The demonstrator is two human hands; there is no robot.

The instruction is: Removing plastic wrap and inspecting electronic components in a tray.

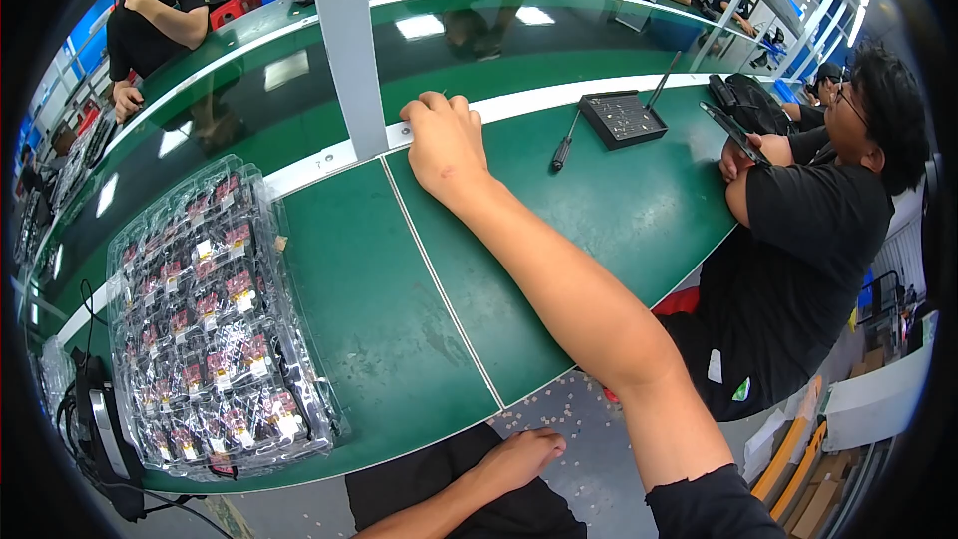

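Observation:
My right arm reaches across the green bench, and my right hand (446, 145) rests at the white metal rail (509, 100) beside an upright grey post (346, 40). Its fingers are bent over the rail and closed; whatever may be inside them is hidden. Low in the picture, my left hand (529, 454) lies over my dark-clothed lap, its fingers loosely curled with nothing visible in them. Left of my right hand stands a stack of clear plastic blister trays (215, 324), whose pockets hold many small dark parts with red and white patches.
A screwdriver (562, 153) lies near a black tray of small pieces (624, 118); a second thin tool (663, 80) leans there. A seated person (808, 240) on the right holds a phone (735, 133). Beyond the rail runs a green conveyor (439, 55), with people across it. Cables (85, 389) lie far left.

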